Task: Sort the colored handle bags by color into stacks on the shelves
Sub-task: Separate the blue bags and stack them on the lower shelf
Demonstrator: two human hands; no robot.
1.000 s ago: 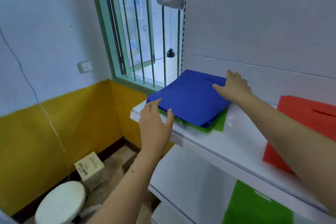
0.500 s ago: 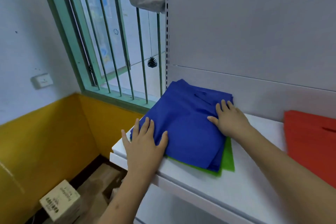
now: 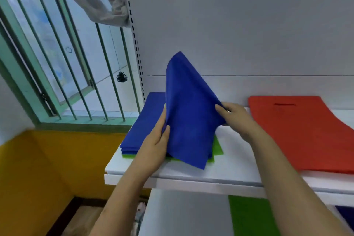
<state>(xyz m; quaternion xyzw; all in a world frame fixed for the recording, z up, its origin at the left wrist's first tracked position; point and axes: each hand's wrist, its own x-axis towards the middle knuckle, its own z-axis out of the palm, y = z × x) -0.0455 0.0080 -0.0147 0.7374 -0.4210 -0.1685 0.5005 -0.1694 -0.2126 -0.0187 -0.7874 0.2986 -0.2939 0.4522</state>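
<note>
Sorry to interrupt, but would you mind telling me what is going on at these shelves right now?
A person is sorting coloured bags on a white shelf. Both hands hold up a blue bag: the left hand grips its near left edge, the right hand its right side. Beneath it lies a blue stack, with a green bag underneath showing at the edges. An orange bag lies flat to the right. On the shelf below lies another green bag.

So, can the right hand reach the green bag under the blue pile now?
Probably not directly. The green bag lies under the blue pile, only its edges showing, and the right hand is gripping the lifted blue bag.
</note>
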